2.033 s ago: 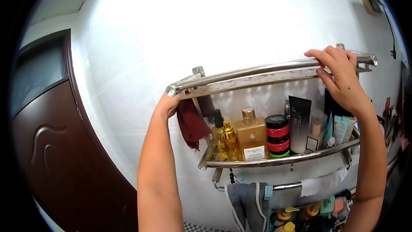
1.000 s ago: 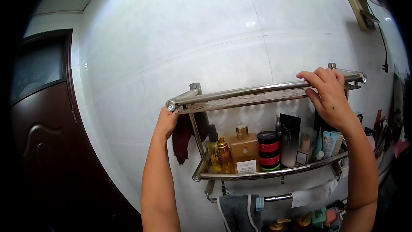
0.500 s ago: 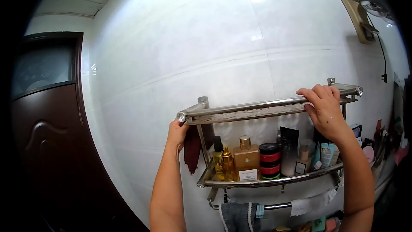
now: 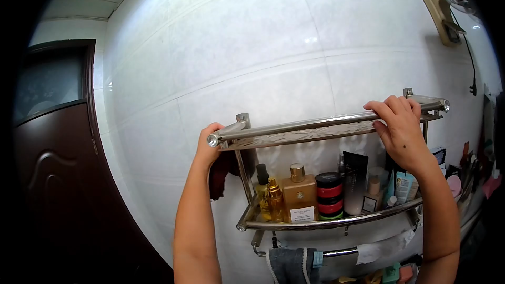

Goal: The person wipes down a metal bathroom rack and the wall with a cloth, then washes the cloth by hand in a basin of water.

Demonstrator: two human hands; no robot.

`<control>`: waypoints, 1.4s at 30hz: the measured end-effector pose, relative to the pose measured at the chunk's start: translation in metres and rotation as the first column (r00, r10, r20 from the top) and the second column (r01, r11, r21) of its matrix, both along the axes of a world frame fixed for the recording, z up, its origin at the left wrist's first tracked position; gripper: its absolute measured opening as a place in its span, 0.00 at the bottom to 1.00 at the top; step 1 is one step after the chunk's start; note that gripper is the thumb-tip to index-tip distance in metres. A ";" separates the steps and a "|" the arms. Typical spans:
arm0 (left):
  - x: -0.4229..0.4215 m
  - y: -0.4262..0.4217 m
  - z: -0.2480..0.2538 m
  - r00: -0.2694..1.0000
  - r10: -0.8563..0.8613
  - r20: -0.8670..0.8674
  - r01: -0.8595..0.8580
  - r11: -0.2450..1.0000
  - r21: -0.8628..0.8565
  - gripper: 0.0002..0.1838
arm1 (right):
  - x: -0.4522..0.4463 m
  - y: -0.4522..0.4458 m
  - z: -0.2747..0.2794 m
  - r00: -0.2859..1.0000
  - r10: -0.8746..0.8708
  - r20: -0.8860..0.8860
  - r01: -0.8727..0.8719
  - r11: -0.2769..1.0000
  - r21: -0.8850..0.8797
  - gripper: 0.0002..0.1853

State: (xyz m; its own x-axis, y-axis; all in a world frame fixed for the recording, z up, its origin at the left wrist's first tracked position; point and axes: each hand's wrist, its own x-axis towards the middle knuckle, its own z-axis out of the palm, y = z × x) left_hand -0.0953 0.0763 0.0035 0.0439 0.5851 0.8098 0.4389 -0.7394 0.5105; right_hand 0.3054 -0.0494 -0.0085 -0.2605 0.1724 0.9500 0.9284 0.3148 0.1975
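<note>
Nearest are the two hands at the upper level of a metal wall rack point(image 4: 305, 122). The right hand point(image 4: 401, 123) is part closed around the front rail point(image 4: 336, 118) toward its right end, fingers bent over the top and thumb below. The left hand point(image 4: 209, 137) is at the rack's left end, its fingers curled behind the round end cap point(image 4: 212, 140); the rack hides part of it, so how far it closes and what it grips cannot be told. A dark red cloth point(image 4: 217, 183) hangs just below that hand, beside the left upright.

Behind the front rail is a patterned shelf panel point(image 4: 300, 135). On the lower shelf point(image 4: 326, 225), from left to right, stand two slim yellow bottles, a wide amber bottle point(image 4: 299, 194), stacked red and black jars point(image 4: 330, 194), a dark tube point(image 4: 355, 179) and smaller containers. Underneath, a grey towel point(image 4: 288, 267) with a light blue clip point(image 4: 317, 259) and a white cloth point(image 4: 386, 247) hang on a bar.

Farther back are the pale tiled wall point(image 4: 236, 47), a brown door point(image 4: 52, 163) at far left and a beige fixture point(image 4: 437, 16) at upper right.
</note>
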 end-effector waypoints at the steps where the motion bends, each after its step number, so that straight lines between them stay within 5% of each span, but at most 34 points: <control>1: 0.000 0.006 -0.003 1.000 -0.001 0.000 0.001 0.999 0.037 0.05 | 0.000 0.000 0.000 1.000 0.003 0.000 -0.003 1.000 -0.002 0.15; 8: 0.008 -0.014 -0.008 0.973 0.074 0.220 -0.051 0.993 -0.104 0.10 | 0.003 0.001 0.000 0.999 0.038 0.006 -0.038 0.999 0.014 0.14; 14: 0.002 -0.019 -0.019 0.960 -0.087 0.267 0.113 0.990 -0.084 0.14 | 0.004 0.002 0.000 0.999 0.040 -0.001 -0.039 0.999 0.027 0.14; 19: 0.000 -0.005 -0.038 0.882 -0.249 0.400 0.243 0.968 0.067 0.14 | 0.006 0.000 0.001 0.999 0.035 -0.004 -0.035 0.999 -0.007 0.13; 23: 0.001 -0.008 -0.050 0.944 -0.042 0.327 -0.046 0.966 0.256 0.11 | 0.007 0.000 0.002 0.999 0.034 -0.018 -0.035 0.999 -0.038 0.12; 25: 0.005 -0.026 -0.048 0.959 -0.048 0.279 -0.062 0.927 0.370 0.10 | 0.008 0.000 0.002 0.998 0.058 0.003 -0.058 0.996 -0.073 0.14; 30: 0.004 -0.032 -0.038 0.956 -0.081 0.280 -0.004 0.958 0.288 0.10 | 0.007 0.001 0.000 0.999 0.043 -0.003 -0.044 0.996 -0.073 0.14; 36: 0.000 -0.047 -0.017 0.994 0.102 -0.034 -0.095 0.983 0.160 0.10 | 0.005 0.001 -0.001 1.000 0.029 -0.011 -0.029 0.999 -0.024 0.12; 39: 0.005 -0.041 -0.025 0.970 0.242 -0.012 -0.228 0.930 0.287 0.10 | 0.006 0.000 -0.001 0.998 0.064 -0.019 -0.065 0.997 -0.042 0.12; 42: 0.009 -0.050 -0.032 0.964 -0.048 0.262 0.027 0.996 0.083 0.11 | 0.007 0.001 0.000 0.998 0.055 -0.015 -0.056 0.997 -0.051 0.11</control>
